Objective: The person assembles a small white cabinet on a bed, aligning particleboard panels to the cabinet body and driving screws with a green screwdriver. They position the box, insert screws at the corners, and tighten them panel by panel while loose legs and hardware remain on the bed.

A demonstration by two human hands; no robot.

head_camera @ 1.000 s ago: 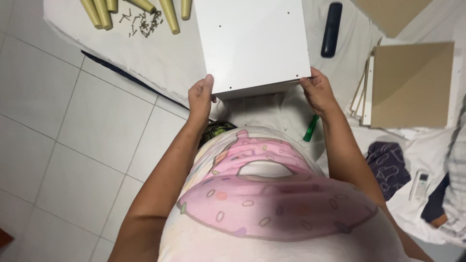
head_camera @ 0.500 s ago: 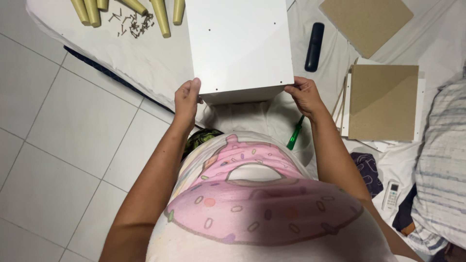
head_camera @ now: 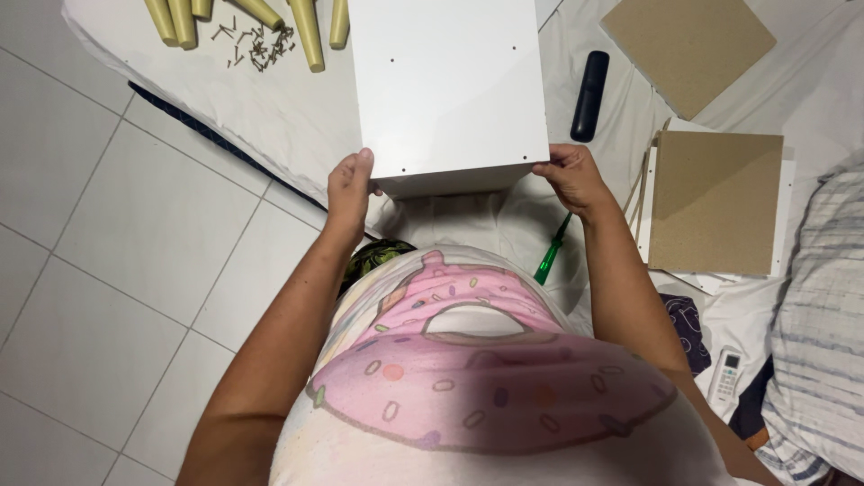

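A white box-shaped cabinet piece with small drilled holes stands on a white sheet in front of me. My left hand grips its near left corner. My right hand grips its near right corner. Both thumbs lie on the top panel, and the fingers curl under the near edge.
Several pale wooden legs and a scatter of screws lie at the upper left. A green-handled screwdriver lies by my right wrist. A black remote, brown boards and a white remote lie at the right. Tiled floor is on the left.
My view has shifted, so the cabinet piece now sits higher and nearer the middle. Both hands have kept their grip on its near corners.
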